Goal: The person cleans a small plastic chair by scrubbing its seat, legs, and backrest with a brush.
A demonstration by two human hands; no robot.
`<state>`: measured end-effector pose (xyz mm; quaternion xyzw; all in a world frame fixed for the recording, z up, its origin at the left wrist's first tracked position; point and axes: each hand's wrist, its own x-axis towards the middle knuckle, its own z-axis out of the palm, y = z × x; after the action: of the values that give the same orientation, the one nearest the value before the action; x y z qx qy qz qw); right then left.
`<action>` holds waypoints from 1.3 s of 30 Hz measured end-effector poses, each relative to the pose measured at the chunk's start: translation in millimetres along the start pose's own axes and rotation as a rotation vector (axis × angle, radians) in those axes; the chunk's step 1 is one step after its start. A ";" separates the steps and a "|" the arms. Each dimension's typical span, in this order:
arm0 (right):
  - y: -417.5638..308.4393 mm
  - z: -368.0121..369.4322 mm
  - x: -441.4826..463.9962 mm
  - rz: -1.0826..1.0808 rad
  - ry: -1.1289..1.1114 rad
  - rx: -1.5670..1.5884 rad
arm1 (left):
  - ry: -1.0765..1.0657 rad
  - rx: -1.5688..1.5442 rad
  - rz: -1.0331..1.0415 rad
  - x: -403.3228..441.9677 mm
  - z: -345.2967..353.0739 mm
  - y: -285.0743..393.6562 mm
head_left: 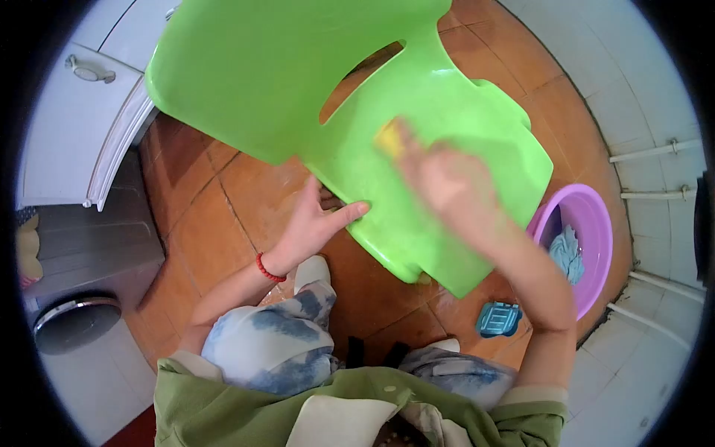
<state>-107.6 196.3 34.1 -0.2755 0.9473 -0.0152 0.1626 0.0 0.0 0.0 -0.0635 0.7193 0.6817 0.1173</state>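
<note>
A bright green plastic chair (447,112) is tipped in front of me, its seat towards me and its backrest at the upper left. My left hand (316,223) grips the near edge of the seat, thumb on top and fingers underneath, with a red bead bracelet on the wrist. My right hand (447,179), smeared by motion, is closed around a small yellow block (388,139) on the seat surface. Blur hides whether the block is a sponge or a bar of soap.
A purple basin (605,246) with a light blue cloth (567,255) inside stands at the right. Near it a teal soap dish (499,319) lies on the tiled floor (223,223). White pipes (655,155) run along the right wall. A white cabinet (74,134) and a grey washing machine (104,246) stand left.
</note>
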 end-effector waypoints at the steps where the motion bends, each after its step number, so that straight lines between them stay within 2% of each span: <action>1: 17.8 -1.8 9.3 0.140 0.091 -0.068 | -0.006 -0.008 0.005 1.1 -1.2 1.3; 4: 78.8 -15.5 32.5 0.332 0.403 -0.036 | -0.007 -0.008 0.037 14.6 14.7 -10.9; 6: 52.7 12.9 18.5 0.146 0.447 -0.078 | 0.005 -0.011 0.056 13.9 12.5 -7.7; 8: 6.3 19.7 -2.8 -0.058 0.324 -0.109 | 0.009 -0.084 0.114 12.9 18.1 -5.5; 10: -17.7 5.2 -25.9 -0.268 0.254 0.054 | -0.014 -0.036 0.074 12.9 14.2 -5.6; 12: 13.8 15.3 -3.4 -0.071 0.354 0.013 | -0.039 -0.006 -0.038 10.7 10.2 -6.1; 15: 74.7 -7.5 -4.0 0.241 0.395 -0.035 | -0.008 0.122 -0.039 10.7 0.4 9.2; 16: 90.3 -15.5 -23.8 0.200 0.437 0.013 | 0.071 0.125 0.104 11.2 -7.1 4.7; 17: 102.7 -17.8 -50.3 0.160 0.474 0.062 | 0.118 0.104 0.162 9.7 -15.3 12.3; 19: 121.0 -5.4 -103.7 0.206 0.491 0.356 | 0.199 0.049 0.262 11.6 -31.9 29.8; 21: 131.9 20.4 -163.2 0.205 0.593 0.607 | 0.436 0.577 0.540 0.1 -31.8 57.9; 23: 151.9 71.3 -220.3 0.382 0.706 0.716 | 0.439 0.803 0.724 -1.1 -36.3 67.3; 24: 151.2 93.9 -252.3 0.570 0.744 0.871 | 0.464 0.742 0.690 0.6 -37.4 67.7; 25: 158.6 136.4 -279.7 0.636 0.878 0.986 | 0.484 0.692 0.639 -0.9 -41.5 68.5; 26: 150.3 161.0 -307.9 0.762 0.938 1.039 | 0.528 0.605 0.599 -1.2 -43.4 73.5; 27: 132.9 173.2 -330.1 0.900 0.934 1.028 | 0.481 0.679 0.642 -0.7 -42.5 79.2; 29: 99.6 196.1 -360.0 1.135 0.872 0.999 | 0.448 0.452 0.641 8.7 -46.2 85.5; 31: 72.6 219.5 -381.5 1.360 0.684 1.014 | 0.546 0.331 0.631 8.4 -18.1 96.6; 32: 63.7 233.2 -385.5 1.453 0.579 1.050 | 0.524 0.323 0.623 7.6 -14.0 98.5; 39: 57.4 287.9 -367.9 1.225 0.426 0.737 | 0.590 0.409 0.561 6.4 2.3 104.2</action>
<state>246.5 456.3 -134.9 0.3831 0.8757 -0.2916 0.0365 -32.1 9.3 98.9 -0.0332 0.8312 0.4839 -0.2718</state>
